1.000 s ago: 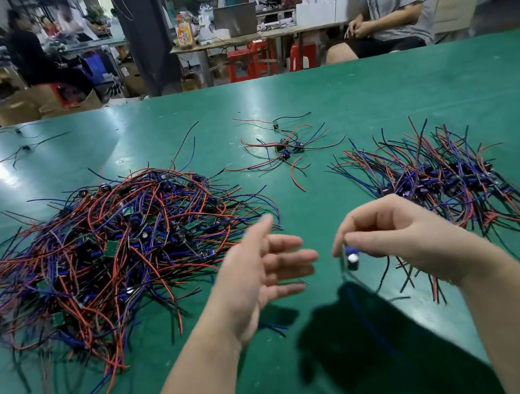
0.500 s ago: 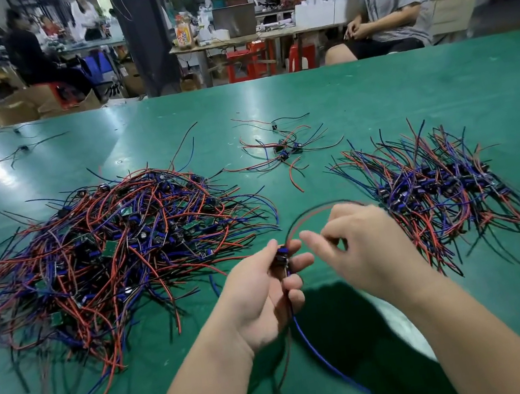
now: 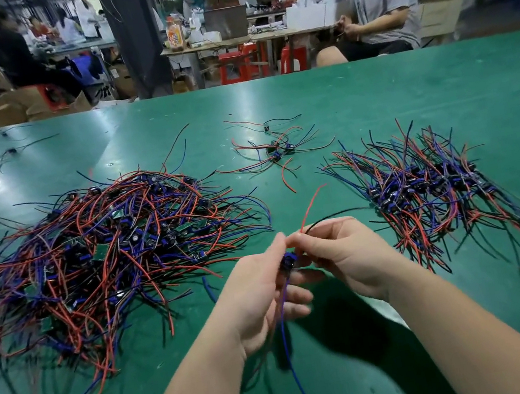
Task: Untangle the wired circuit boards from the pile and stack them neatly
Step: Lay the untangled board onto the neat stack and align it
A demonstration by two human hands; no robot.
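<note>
We find one wired circuit board (image 3: 287, 259) held above the green table (image 3: 373, 100), between both hands and touching both. The left hand (image 3: 259, 297) pinches it from its left side, thumb raised over it and the upper fingers closed against it, while the lower fingers lie looser beneath. The right hand (image 3: 346, 258) meets it from its right side with fingers curled, pinching where its red lead (image 3: 312, 203) and black lead (image 3: 334, 215) leave the board. Both leads rise up and to the right of the board, clear of the table. Its blue lead (image 3: 288, 348) hangs below the board, passes in front of the left palm and trails toward the near edge. The board itself is small, dark and partly hidden by the fingertips; we cannot tell its orientation.

Left of the board, near but apart, lies the large tangled pile (image 3: 105, 252) of red, blue and black wires with green boards showing among them. Right of the board lies the sorted stack (image 3: 437, 186), its boards in a rough row and its wires fanned to either side. Beyond the board, between those two heaps, sits a small loose cluster (image 3: 278, 152) of a few wired boards. Nothing lies between the board and the sorted stack except bare table. Further beyond, past the table's far edge, a person in a grey shirt (image 3: 384, 1) sits at another bench.
</note>
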